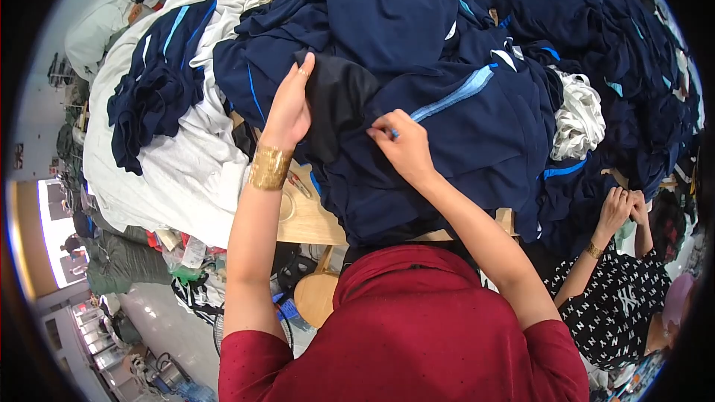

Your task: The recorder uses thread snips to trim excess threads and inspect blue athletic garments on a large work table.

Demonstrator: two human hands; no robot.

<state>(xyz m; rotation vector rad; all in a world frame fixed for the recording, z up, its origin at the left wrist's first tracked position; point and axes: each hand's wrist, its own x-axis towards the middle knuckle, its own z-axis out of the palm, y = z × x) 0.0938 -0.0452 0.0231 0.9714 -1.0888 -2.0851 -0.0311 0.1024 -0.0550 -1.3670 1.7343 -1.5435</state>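
Note:
A heap of navy garments (395,15) lies on the table in front of me. My left hand (289,108) holds the edge of a piece of black cloth (331,85), thumb up along its side; the other fingers are hidden by the cloth. To the right, my right hand (404,147) is closed in a pinch at the navy garment (477,134), beside the black cloth. A small bright blue bit shows between its fingers, too small to name. Just above that hand, a light blue strip (456,94) runs across the navy garment.
White cloth (186,171) with a navy piece (160,82) on it covers the left side. Small scissors (300,184) lie on the wooden table (316,219). A white bundle of strips (577,117) sits at right. A co-worker's hands (624,205) handle navy cloth at far right.

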